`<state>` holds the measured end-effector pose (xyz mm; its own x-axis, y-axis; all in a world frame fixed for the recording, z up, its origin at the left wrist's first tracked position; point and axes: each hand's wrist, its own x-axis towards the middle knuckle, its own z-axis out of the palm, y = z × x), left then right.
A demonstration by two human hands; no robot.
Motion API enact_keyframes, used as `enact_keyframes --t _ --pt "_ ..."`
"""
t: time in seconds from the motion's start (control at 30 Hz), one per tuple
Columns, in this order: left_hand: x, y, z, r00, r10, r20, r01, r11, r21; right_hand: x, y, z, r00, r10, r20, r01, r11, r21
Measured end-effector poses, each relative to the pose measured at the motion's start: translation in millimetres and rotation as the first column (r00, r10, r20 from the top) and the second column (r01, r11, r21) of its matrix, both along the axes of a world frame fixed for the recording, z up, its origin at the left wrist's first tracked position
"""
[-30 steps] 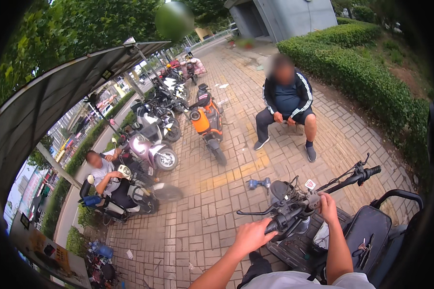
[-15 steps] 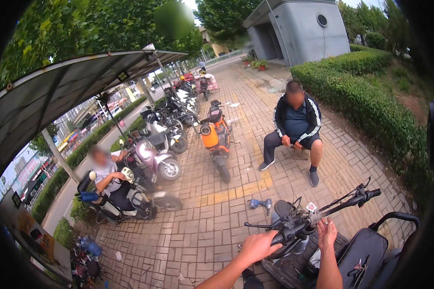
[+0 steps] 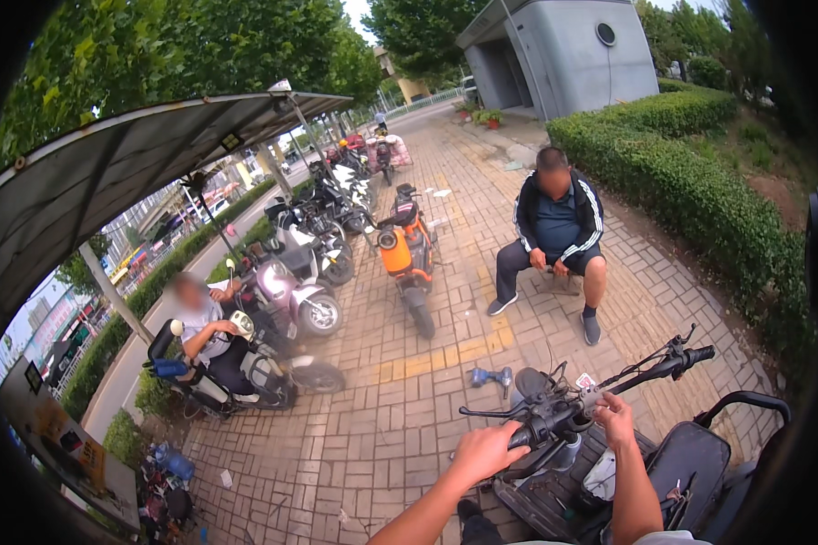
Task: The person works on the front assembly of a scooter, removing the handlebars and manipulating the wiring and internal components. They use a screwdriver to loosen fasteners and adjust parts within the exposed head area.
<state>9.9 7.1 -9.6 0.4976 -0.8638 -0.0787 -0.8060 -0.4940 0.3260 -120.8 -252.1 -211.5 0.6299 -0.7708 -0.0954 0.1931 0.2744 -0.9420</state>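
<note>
Just ahead of and between the hands, I see the handlebar's central clamp [image 3: 590,401]. The left hand [image 3: 487,450] grasps the handlebar [image 3: 668,367] at its near grip [image 3: 538,431]. The right hand [image 3: 620,421], spread moments ago, now curls against the clamp, so both sides engage; from here I cannot tell whether it pinches anything.

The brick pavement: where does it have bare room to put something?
One bare patch of pavement lies between the nearest white scooter, the blue drill and the left hand; another between the orange scooter and the person on the stool. Around the handlebar, at the right hand, it is crowded.
</note>
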Motion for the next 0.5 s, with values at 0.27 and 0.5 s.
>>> enact_keyframes --t 0.27,0.5 --pt "-0.5 -0.6 2.3 1.000 0.010 0.003 -0.010 1.000 0.007 -2.9 17.9 -9.8 0.928 -0.244 0.280 0.126 0.916 0.380" --pt "-2.2 -0.1 5.6 1.000 0.005 0.003 -0.005 1.000 0.003 8.9 2.3 -5.1 0.965 -0.100 0.241 0.010 0.936 0.352"
